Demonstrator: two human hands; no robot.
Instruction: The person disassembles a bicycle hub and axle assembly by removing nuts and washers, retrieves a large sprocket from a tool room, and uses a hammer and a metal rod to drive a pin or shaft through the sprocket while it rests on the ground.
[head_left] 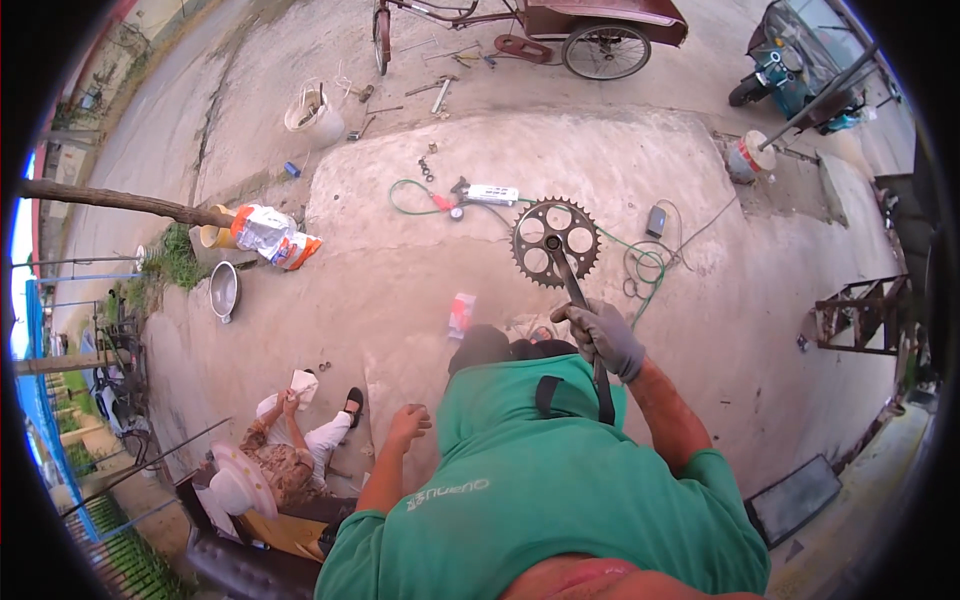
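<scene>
My right hand (605, 338), in a grey glove, grips the crank arm of a bicycle chainring crankset (572, 213). The toothed dark ring, with several round holes, points away from me above the concrete. My left hand (408, 425) is bare and hangs beside my body at left, its fingers loosely bent and apart, with nothing visible in it. Nearest to it on the ground is a small red-and-white packet (461, 315). Beyond the chainring lie a pump (492, 194) with a gauge and a green hose (650, 275).
A seated person in a white hat (243, 478) is at lower left. A metal basin (225, 291) and a white-orange sack (275, 237) lie left. A white bucket (314, 118), a hammer (441, 95) and a red cargo tricycle (605, 50) stand or lie ahead. A metal frame (862, 315) is at right.
</scene>
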